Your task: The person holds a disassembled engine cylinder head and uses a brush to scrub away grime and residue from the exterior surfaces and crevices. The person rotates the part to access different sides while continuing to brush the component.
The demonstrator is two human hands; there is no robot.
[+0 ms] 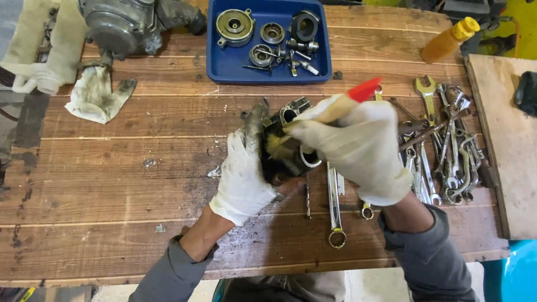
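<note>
Looking down at a wooden bench (112,168), both gloved hands meet near its middle. The left hand (243,170), in a dirty white glove, is closed around a dark metal part (285,148), gripping it from the left side with fingers wrapped behind it. The right hand (358,148), also gloved in white, is closed around a brush (330,112) with a pale handle and a red end. The brush bristles touch the front of the part, which is held just above the bench.

Behind the hands, a blue tray (224,67) holds round metal pieces and small fittings. To the right of the hands lies a heap of spanners (447,145), touching and overlapping each other. A few single spanners lie on the bench just under the right hand, one with a ring end (337,237) nearest the viewer. A yellow bottle (450,39) lies tilted at the far right, near a wooden board (503,156). At the far left sits a grey engine casing (123,25), with a stained rag (98,95) just in front of it. Grey sleeves cover both forearms.
</note>
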